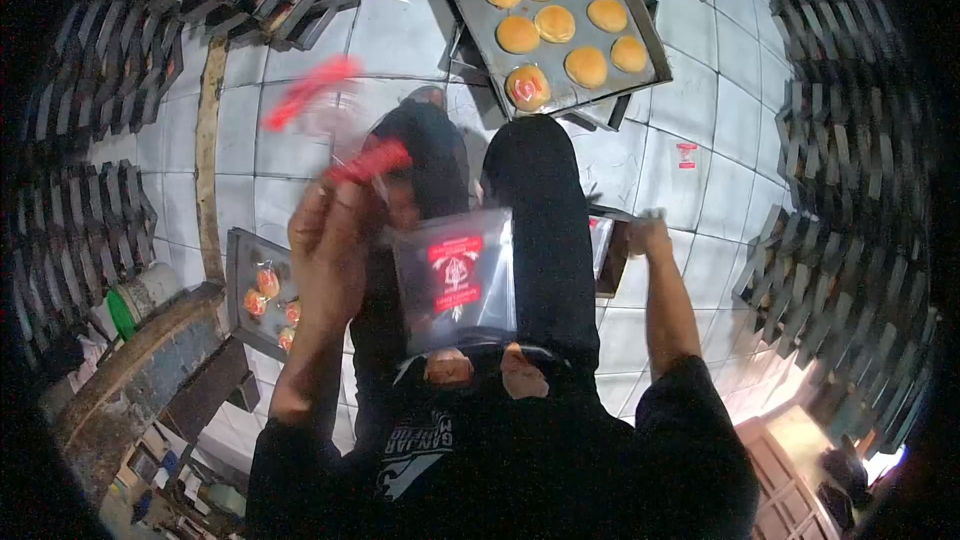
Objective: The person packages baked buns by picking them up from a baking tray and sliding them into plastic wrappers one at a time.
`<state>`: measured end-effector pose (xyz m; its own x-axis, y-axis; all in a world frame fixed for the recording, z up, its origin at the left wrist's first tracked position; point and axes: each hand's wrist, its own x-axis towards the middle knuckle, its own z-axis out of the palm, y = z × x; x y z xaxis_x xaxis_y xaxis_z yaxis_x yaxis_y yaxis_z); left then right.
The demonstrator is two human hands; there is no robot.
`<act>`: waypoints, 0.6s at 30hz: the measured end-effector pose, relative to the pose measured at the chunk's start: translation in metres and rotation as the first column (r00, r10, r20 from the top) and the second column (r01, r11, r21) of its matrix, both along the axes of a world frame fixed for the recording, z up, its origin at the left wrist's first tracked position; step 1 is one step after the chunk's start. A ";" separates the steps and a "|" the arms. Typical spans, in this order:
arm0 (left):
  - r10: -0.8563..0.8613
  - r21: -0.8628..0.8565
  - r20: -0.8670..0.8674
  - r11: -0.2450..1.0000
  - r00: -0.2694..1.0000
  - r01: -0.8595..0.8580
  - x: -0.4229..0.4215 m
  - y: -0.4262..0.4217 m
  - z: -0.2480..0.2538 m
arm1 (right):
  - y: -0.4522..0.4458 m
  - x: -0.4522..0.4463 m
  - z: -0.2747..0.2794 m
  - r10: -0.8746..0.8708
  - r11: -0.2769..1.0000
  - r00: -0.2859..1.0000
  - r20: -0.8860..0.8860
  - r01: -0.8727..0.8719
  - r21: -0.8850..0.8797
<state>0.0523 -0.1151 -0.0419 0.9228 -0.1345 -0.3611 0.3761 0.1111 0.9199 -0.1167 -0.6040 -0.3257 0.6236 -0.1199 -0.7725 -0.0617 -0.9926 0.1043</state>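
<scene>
My left hand (335,220) is raised at the left, its fingers closed on a clear plastic bag with red print (370,160), blurred by motion. On my lap lies a stack of clear bags with a red label (455,275). At the right, my right hand (650,237) is beside a dark box (617,258); its fingers look curled, but what they hold, if anything, is too small to tell. A metal tray (480,15) in front of me bears several round buns (554,24); the nearest bun (527,87) is in a printed bag.
A second tray (240,275) with several bagged buns stands at the left. Stacked dark trays line the left (80,220) and right (840,120) sides. A red printed label (686,156) lies on the tiled floor (640,180). A wooden bench (140,380) is at lower left.
</scene>
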 end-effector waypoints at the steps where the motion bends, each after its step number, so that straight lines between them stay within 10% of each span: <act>1: 0.146 -0.084 -0.030 0.985 0.989 -0.148 0.013 -0.024 0.010 | -0.005 -0.001 0.000 0.220 0.972 0.975 0.006 -0.220 0.084; 3: 0.087 0.069 -0.070 0.994 0.994 -0.082 0.025 -0.024 -0.003 | -0.028 0.049 -0.021 0.027 0.879 0.997 -0.074 0.012 0.476; 6: 0.060 0.373 0.046 0.925 0.997 -0.073 0.018 -0.042 -0.024 | -0.032 0.159 -0.024 -0.322 0.897 0.933 0.164 0.245 0.369; 9: 0.054 0.528 0.148 0.840 0.988 -0.125 0.010 -0.034 -0.045 | -0.023 0.257 -0.030 -0.788 0.483 0.568 0.239 0.328 0.812; 14: 0.109 0.521 0.286 0.817 0.952 -0.250 0.015 -0.031 -0.053 | -0.026 0.322 -0.119 -0.674 0.731 0.485 0.557 0.544 0.411; 18: 0.165 0.420 0.196 0.877 0.967 -0.235 0.012 -0.021 -0.056 | 0.030 0.333 -0.071 -0.517 0.843 0.570 0.638 0.467 0.267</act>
<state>0.0645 -0.1359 -0.0978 0.9606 0.1976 -0.1955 0.2431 -0.2565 0.9355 0.2160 -0.5739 -0.3963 0.8220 -0.5360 -0.1923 -0.5688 -0.7900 -0.2289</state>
